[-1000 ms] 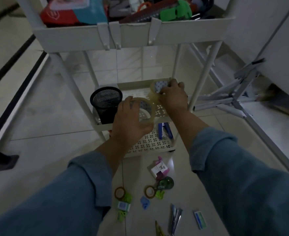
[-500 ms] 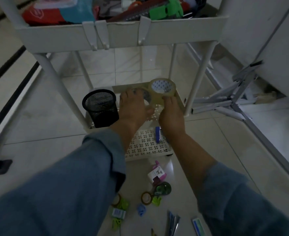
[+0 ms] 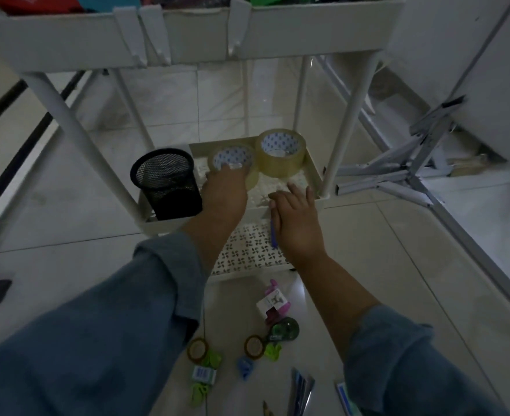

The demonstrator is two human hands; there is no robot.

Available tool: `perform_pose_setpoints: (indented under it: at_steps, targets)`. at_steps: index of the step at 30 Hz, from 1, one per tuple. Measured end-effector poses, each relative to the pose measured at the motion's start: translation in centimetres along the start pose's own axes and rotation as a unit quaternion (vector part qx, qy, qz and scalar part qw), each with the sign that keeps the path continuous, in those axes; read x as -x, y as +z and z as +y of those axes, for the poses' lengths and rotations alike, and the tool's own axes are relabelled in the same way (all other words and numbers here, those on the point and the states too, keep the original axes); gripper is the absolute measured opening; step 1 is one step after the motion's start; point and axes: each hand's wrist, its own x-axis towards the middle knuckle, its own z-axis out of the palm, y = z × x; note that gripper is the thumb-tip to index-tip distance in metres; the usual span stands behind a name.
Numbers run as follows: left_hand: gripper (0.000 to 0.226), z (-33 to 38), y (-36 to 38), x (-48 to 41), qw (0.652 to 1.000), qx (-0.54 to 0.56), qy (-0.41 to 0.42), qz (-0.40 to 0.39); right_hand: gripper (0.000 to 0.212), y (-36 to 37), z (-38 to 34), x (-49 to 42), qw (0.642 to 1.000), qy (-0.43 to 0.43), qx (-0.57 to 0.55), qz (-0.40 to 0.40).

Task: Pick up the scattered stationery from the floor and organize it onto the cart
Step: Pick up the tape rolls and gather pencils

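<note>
Head camera looks down at a white cart (image 3: 67, 46); two tape rolls sit just beside each other on its middle shelf (image 3: 314, 175); the left hand (image 3: 225, 190) holds the left roll (image 3: 253, 177), fingers hooked over its rim; the right hand (image 3: 297, 217) is open, fingers straight, at 6 o'clock from the right roll (image 3: 279, 165), not touching it; a black cup (image 3: 166, 181) stands at 9 o'clock of the rolls; small tapes (image 3: 198, 348) lie on the floor at 6 o'clock.
</note>
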Motion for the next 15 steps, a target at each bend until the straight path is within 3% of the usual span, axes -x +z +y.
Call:
perform_pose_setpoints:
  at_steps: [4,6,13,15]
  targets:
    - [0.064,-0.5,-0.2,-1.3,0.999,-0.002,0.034,0.000,0.037,0.0,-0.1,0.1,1.000,0.009,-0.004,-0.005]
    - [0.081,-0.4,-0.5,-2.0,1.000,0.008,0.009,-0.003,0.035,-0.1,0.0,0.3,1.000,0.001,-0.007,-0.001]
    - [0.051,-0.5,0.0,-1.6,1.000,0.013,-0.006,-0.025,0.030,-0.3,-0.1,0.1,1.000,-0.003,0.003,-0.009]
    - [0.058,-0.1,-0.5,-0.6,1.000,-0.013,0.011,-0.010,0.030,-0.4,0.0,0.2,1.000,-0.009,0.006,-0.007]
